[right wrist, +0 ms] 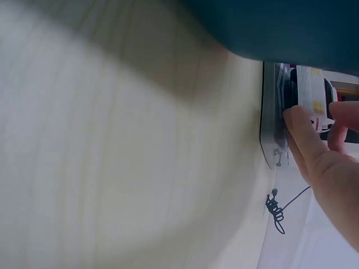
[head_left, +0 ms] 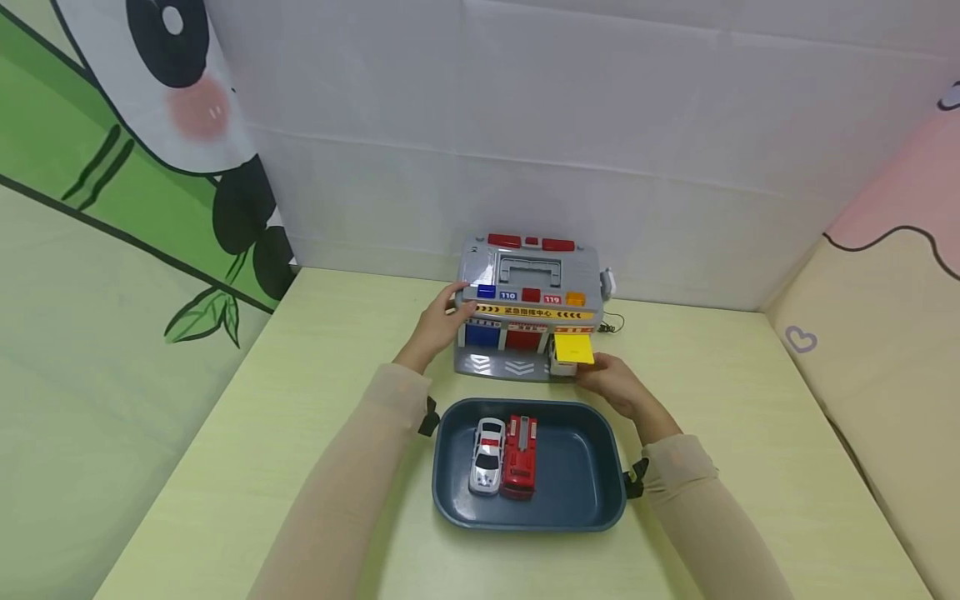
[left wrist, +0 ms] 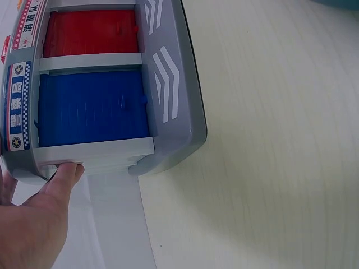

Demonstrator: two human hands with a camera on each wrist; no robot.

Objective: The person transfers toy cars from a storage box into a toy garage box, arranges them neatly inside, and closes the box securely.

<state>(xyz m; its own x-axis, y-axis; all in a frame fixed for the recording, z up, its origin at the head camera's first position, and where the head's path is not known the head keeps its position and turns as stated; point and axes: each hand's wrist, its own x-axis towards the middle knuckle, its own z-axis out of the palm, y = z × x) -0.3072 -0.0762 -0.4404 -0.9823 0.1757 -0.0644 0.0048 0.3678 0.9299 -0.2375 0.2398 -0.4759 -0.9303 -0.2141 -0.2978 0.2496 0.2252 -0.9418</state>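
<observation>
A grey toy emergency station stands against the back wall, with a blue door, a red door and a raised yellow door. My left hand holds the station at its left side, thumb and fingers at the edge. Under the yellow door sits a white toy vehicle, partly hidden by that door in the head view. My right hand grips the vehicle's near end, with fingers along its lower side and the thumb across from them.
A dark blue tray lies in front of the station, between my forearms. In its left half are a white police car and a red fire truck. A coiled dark cord lies beside the station's right side.
</observation>
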